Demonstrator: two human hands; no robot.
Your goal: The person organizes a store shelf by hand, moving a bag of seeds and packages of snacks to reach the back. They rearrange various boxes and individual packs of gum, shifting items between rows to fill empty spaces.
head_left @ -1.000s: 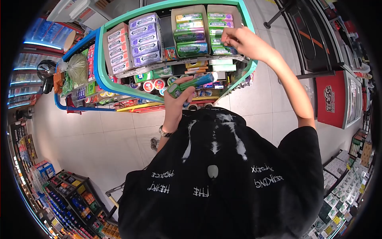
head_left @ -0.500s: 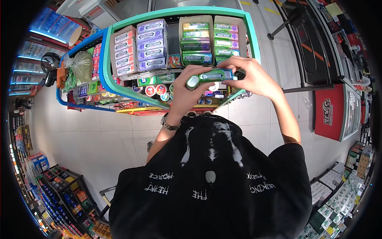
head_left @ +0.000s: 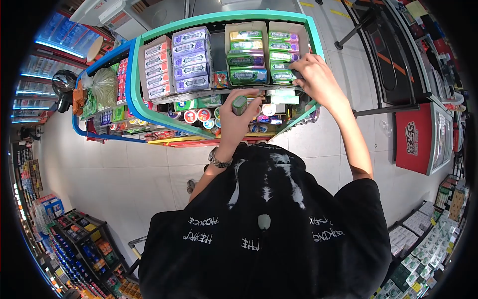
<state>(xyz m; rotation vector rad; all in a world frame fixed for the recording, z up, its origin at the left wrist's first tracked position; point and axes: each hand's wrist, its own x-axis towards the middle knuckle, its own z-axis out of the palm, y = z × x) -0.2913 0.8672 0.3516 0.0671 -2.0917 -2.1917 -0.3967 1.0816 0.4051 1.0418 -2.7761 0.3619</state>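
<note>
Setting: shop floor of pale tiles point(head_left: 124, 169), with a teal-rimmed display rack point(head_left: 133, 89) directly ahead of the person.
Left hand: the left hand point(head_left: 234, 122) is raised in front of the rack's lower shelf, with the fingers clenched round a green gum pack point(head_left: 240, 104).
Green gum pack: it stands nearly on end in the fist. Its rounded pale end pokes out above the thumb and forefinger, and the rest is hidden in the palm. It sits just below the front edge of the rack's top shelf.
Right hand: the right hand point(head_left: 316, 79) is higher and further right, at the front of the right carton point(head_left: 286, 27). Its fingers curl down onto the frontmost packs point(head_left: 281, 75) there.
Right grip: the fingertips touch those packs, but the knuckles hide whether they pinch one or only rest on it, so this cannot be told.
Pack against hands: the held pack lies below and to the left of the right hand, apart from it, and only the left hand touches it.
Right carton: rows of green and purple-labelled packs lie flat, one behind another.
Middle carton: the middle carton point(head_left: 246, 26), just beside the right one, holds green Doublemint packs.
Further left: purple packs point(head_left: 191, 60) fill two more cartons.
Lower shelf: round tins point(head_left: 191, 115) stand in a row behind the left hand.
Wrist: a wristwatch point(head_left: 217, 160) is on the left arm.
Clothing: a black shirt point(head_left: 264, 234) with white print fills the lower part of the view.
</note>
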